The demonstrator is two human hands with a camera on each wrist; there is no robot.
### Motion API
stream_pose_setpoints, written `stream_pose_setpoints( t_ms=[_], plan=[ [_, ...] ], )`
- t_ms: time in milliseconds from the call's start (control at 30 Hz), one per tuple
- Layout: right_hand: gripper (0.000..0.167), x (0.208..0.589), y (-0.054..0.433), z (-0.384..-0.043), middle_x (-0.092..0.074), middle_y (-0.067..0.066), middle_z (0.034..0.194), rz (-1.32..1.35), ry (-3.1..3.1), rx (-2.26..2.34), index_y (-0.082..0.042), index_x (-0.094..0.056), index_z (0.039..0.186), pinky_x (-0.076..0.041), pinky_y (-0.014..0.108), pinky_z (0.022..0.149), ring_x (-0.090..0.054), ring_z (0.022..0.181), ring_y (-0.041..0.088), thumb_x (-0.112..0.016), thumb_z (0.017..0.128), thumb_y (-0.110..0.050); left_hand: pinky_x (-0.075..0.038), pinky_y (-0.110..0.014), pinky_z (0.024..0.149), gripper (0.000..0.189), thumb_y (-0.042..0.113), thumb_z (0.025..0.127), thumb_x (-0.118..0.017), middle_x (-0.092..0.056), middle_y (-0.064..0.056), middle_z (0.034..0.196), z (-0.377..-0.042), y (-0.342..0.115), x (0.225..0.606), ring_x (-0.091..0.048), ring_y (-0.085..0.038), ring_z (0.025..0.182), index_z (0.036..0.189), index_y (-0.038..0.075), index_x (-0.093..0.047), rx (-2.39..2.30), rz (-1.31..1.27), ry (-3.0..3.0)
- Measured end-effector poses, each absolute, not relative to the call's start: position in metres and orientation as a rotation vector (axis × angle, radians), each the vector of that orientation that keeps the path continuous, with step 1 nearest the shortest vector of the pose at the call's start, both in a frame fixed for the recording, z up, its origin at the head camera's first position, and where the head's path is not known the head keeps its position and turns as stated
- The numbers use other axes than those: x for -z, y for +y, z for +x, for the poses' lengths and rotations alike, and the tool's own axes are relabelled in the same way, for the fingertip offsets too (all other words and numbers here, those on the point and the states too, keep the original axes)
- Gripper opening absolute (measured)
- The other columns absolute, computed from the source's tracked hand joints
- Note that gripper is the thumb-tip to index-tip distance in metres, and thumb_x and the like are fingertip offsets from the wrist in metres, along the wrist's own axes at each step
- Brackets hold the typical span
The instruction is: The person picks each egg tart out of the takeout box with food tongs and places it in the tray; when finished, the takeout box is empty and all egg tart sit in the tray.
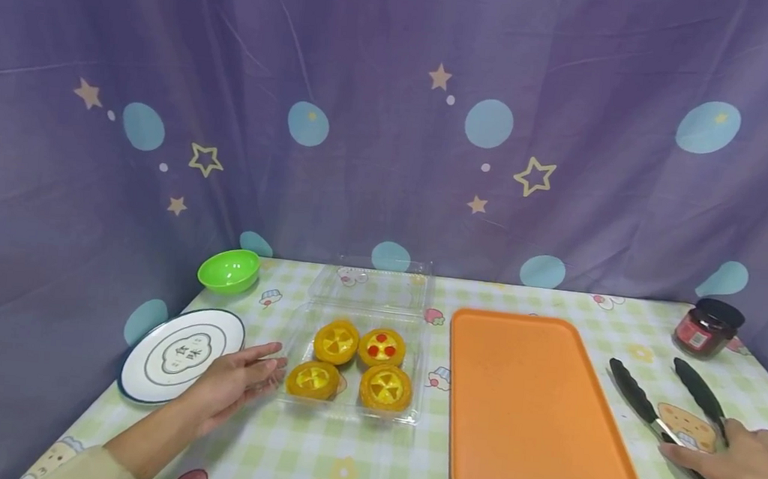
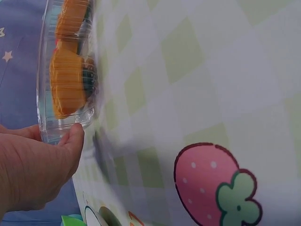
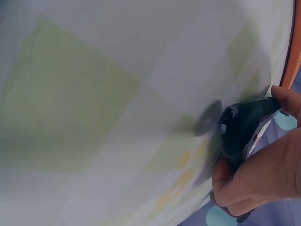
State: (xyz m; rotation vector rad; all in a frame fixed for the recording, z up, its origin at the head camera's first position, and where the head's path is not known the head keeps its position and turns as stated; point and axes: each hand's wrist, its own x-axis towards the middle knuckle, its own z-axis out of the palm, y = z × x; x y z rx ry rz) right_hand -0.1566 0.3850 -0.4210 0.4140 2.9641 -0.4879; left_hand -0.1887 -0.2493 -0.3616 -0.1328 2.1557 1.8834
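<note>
Head view: a narrow cloth strip (image 1: 433,424) separates the clear box (image 1: 345,411) from the tray (image 1: 526,416) edge.
Left hand (image 1: 241,376), straight-fingered, touches the box of four tarts (image 1: 386,388); right hand (image 1: 745,463) grips tongs (image 1: 636,392).

Both hands are taken in by the head view, set above and behind them, farthest off, facing forward and down across the tablecloth (image 1: 238,454) to the curtain (image 1: 377,156) beyond. By the left wrist camera, the left hand (image 1: 233,382) is seen close up, turned sideways, low over the cloth; the clear container (image 1: 347,411) at its fingertips is shared with the head view. The right hand (image 1: 742,463) is likewise shown close and sideways by its own camera; the tongs (image 1: 634,393) between its fingers are shared with the head view.
</note>
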Motion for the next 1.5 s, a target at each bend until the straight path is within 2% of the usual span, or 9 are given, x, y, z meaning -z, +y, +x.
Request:
stream_pose_setpoints(
  t_ms=[233,500,800,867,933,1033,1100,1333,1500],
  plan=[
    [0.111,0.407,0.379,-0.155,-0.037,0.052,0.101,0.36,3.143,0.437,0.032,-0.032,0.117,-0.038,0.07,0.08,-0.035,0.096,0.061,-0.068,0.075,-0.065,-0.048,-0.035,0.102,0.053,0.014,0.102,-0.047,-0.036,-0.029,0.146,-0.189,-0.249,0.362,-0.051,-0.027,0.124,0.148,-0.006,-0.027,-1.876,-0.121,2.161],
    [0.111,0.377,0.367,-0.164,-0.026,0.055,0.116,0.122,3.198,0.57,0.031,-0.02,0.131,-0.032,0.074,0.08,-0.025,0.104,0.066,-0.067,0.082,-0.056,-0.048,-0.035,0.102,0.054,0.015,0.102,-0.047,-0.036,-0.029,0.146,-0.19,-0.251,0.363,-0.048,-0.031,0.127,0.148,-0.006,-0.027,-1.875,-0.117,2.164],
    [0.108,0.353,0.333,-0.17,-0.028,0.05,0.123,-0.076,3.18,0.648,0.026,-0.028,0.134,-0.039,0.073,0.077,-0.031,0.107,0.061,-0.078,0.075,-0.049,-0.048,-0.036,0.102,0.054,0.015,0.102,-0.047,-0.036,-0.029,0.146,-0.189,-0.25,0.363,-0.044,-0.036,0.131,0.148,-0.006,-0.027,-1.88,-0.116,2.158],
    [0.107,0.347,0.323,-0.173,-0.034,0.046,0.121,-0.145,3.185,0.659,0.024,-0.032,0.134,-0.043,0.068,0.075,-0.038,0.104,0.056,-0.08,0.073,-0.048,-0.048,-0.036,0.102,0.053,0.014,0.102,-0.047,-0.037,-0.029,0.146,-0.189,-0.25,0.363,-0.045,-0.036,0.13,0.148,-0.006,-0.028,-1.879,-0.12,2.164],
    [0.103,0.34,0.314,-0.175,-0.043,0.038,0.113,-0.224,3.197,0.667,0.021,-0.037,0.134,-0.047,0.056,0.07,-0.044,0.095,0.046,-0.082,0.071,-0.047,-0.049,-0.036,0.101,0.053,0.014,0.102,-0.047,-0.037,-0.029,0.146,-0.189,-0.25,0.363,-0.045,-0.036,0.13,0.147,-0.006,-0.028,-1.876,-0.118,2.17],
    [0.098,0.33,0.299,-0.18,-0.048,0.022,0.101,-0.319,3.204,0.671,0.014,-0.042,0.134,-0.042,0.036,0.061,-0.045,0.082,0.03,-0.084,0.069,-0.047,-0.049,-0.036,0.101,0.053,0.014,0.102,-0.047,-0.037,-0.029,0.146,-0.189,-0.25,0.363,-0.045,-0.036,0.13,0.147,-0.006,-0.028,-1.879,-0.118,2.172],
    [0.098,0.323,0.289,-0.182,-0.049,0.017,0.1,-0.364,3.192,0.68,0.012,-0.043,0.135,-0.038,0.031,0.06,-0.043,0.082,0.026,-0.084,0.068,-0.048,-0.049,-0.036,0.101,0.053,0.014,0.102,-0.047,-0.037,-0.029,0.146,-0.188,-0.25,0.363,-0.045,-0.037,0.13,0.147,-0.006,-0.028,-1.879,-0.121,2.171],
    [0.105,0.311,0.259,-0.188,-0.045,0.014,0.101,-0.419,3.147,0.7,0.009,-0.04,0.14,-0.037,0.029,0.061,-0.043,0.082,0.024,-0.084,0.066,-0.052,-0.049,-0.036,0.101,0.053,0.014,0.102,-0.047,-0.038,-0.028,0.145,-0.188,-0.25,0.363,-0.044,-0.037,0.13,0.147,-0.006,-0.029,-1.875,-0.127,2.175],
    [0.107,0.308,0.243,-0.19,-0.048,0.018,0.11,-0.476,3.119,0.726,0.01,-0.041,0.139,-0.048,0.04,0.072,-0.05,0.094,0.031,-0.084,0.064,-0.054,-0.05,-0.036,0.1,0.053,0.015,0.102,-0.049,-0.038,-0.028,0.146,-0.188,-0.25,0.362,-0.045,-0.036,0.129,0.147,-0.005,-0.029,-1.87,-0.135,2.179]
  ],
)
